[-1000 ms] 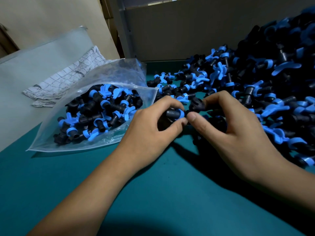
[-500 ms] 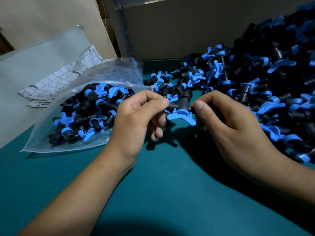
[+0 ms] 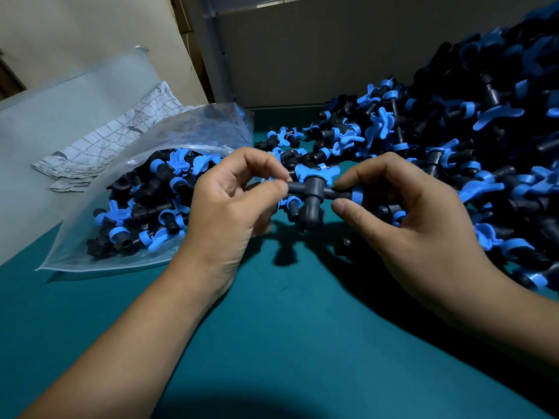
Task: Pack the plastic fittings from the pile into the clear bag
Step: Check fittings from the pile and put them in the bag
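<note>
Teal work surface (image 3: 287, 343), backed by a grey-brown panel (image 3: 317, 55) with a pale wall (image 3: 90, 28) left of it. Held fitting (image 3: 313, 195), taken here as landmark: dark grey, cross-shaped, raised above the surface, long axis running left to right, short thick stub pointing down toward the surface, blue winged cap (image 3: 314, 172) on its upper side. Left of the fitting: left hand (image 3: 233, 204), thumb and forefinger pinched on the left arm of the fitting, other fingers curled. Right of the fitting: right hand (image 3: 408, 219), thumb and forefinger closed on the right arm beside a blue collar (image 3: 357, 195). Farther left: clear bag (image 3: 187, 131), lying on the surface, mouth turned toward the fitting, partly filled with black-and-blue fittings. Behind the bag: frosted sheet (image 3: 75, 101) and a grid-patterned cloth (image 3: 121, 134). Right of and behind the fitting: pile (image 3: 469, 140) of like fittings, rising toward the right edge.
</note>
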### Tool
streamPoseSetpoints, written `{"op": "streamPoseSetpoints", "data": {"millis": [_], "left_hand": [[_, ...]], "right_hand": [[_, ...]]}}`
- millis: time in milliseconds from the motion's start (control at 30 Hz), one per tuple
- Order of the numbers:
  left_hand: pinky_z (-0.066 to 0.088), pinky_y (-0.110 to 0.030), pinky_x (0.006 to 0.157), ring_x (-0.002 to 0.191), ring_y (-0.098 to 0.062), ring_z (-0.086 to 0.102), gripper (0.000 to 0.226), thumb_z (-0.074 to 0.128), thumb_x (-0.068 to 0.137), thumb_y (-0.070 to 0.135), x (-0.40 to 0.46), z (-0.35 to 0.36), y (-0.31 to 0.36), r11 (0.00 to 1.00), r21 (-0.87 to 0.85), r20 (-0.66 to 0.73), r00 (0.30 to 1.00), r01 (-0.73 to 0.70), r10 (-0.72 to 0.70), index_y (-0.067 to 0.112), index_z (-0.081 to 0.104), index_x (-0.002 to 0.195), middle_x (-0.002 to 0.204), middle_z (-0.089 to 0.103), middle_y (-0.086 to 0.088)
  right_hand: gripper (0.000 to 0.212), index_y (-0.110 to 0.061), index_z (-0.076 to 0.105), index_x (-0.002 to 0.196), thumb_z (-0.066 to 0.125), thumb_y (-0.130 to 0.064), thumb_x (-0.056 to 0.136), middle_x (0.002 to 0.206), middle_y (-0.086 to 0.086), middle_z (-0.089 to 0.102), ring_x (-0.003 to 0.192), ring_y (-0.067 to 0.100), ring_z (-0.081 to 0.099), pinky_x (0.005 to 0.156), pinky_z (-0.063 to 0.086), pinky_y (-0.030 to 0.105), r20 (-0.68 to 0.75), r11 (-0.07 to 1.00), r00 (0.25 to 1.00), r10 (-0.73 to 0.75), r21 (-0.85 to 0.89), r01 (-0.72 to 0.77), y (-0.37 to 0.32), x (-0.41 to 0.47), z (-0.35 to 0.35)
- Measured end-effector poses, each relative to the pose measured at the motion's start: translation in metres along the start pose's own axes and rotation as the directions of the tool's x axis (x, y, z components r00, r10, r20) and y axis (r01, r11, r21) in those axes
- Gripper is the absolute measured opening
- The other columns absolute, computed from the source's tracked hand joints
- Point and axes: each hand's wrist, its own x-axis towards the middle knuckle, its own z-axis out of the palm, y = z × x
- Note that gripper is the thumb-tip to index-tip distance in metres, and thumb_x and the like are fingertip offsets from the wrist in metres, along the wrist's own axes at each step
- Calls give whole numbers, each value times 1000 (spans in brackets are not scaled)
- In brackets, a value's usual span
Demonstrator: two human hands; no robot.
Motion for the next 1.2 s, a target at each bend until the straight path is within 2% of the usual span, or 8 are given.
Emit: {"op": "streamPoseSetpoints", "data": {"millis": [233,400,567,667,833,967,1100,1200], "left_hand": [[23,-16,41,40,-11,28,17,63,103,26,3,2,-4,982,61,-23,984,178,-177,12,64,96,77,50,-12],[24,-16,41,37,-13,31,42,68,96,40,11,-20,14,973,197,-208,975,123,-81,18,60,60,49,43,3],[23,-27,51,53,-21,31,36,65,79,27,22,-45,12,955,200,-622,782,221,-50,22,47,48,59,35,-7],[26,-21,44,42,-19,36,36,61,91,24,22,-47,8,988,109,-731,683,114,2,25,43,60,49,39,1],[38,-24,38,43,-15,53,19,67,92,24,23,-45,5,989,145,-722,685,14,96,18,51,83,50,54,9],[57,-32,53,56,-19,68,21,78,88,17,21,-39,-4,932,350,-598,788,94,145,21,57,87,76,65,3],[45,-9,71,78,-6,64,16,76,85,13,17,-39,-11,642,753,-415,862,145,291,26,67,87,97,68,-4],[38,-13,69,77,-9,60,11,77,86,17,15,-38,-9,506,851,-315,906,139,283,26,74,90,100,67,0]], "right_hand": [[18,-26,64,94,63,-43,100,73,-1,71,67,20,67,69,52,42,145,999,989,-17,-45,24,-8,-4,2],[21,-25,65,94,59,-43,102,79,-7,70,73,15,68,65,50,29,324,987,940,-112,-75,143,-16,-8,0],[17,-24,64,94,58,-34,106,78,-7,68,76,15,66,69,49,34,335,981,935,-114,-109,158,-14,-8,1],[16,-24,63,94,56,-35,104,78,-7,68,76,16,66,70,49,37,326,981,940,-101,-124,148,-12,-7,2],[15,-26,63,95,55,-35,103,78,-9,67,77,15,66,69,49,34,326,978,939,-112,-133,163,-13,-8,2],[16,-26,63,94,57,-34,107,78,-8,67,76,16,66,68,49,35,322,979,940,-112,-127,160,-11,-8,1],[16,-26,63,94,57,-35,105,77,-9,67,76,14,66,68,48,32,319,976,941,-111,-143,163,-12,-9,2],[15,-26,63,94,58,-34,106,77,-9,67,75,15,65,67,48,32,326,977,940,-102,-144,156,-13,-9,2]]}}
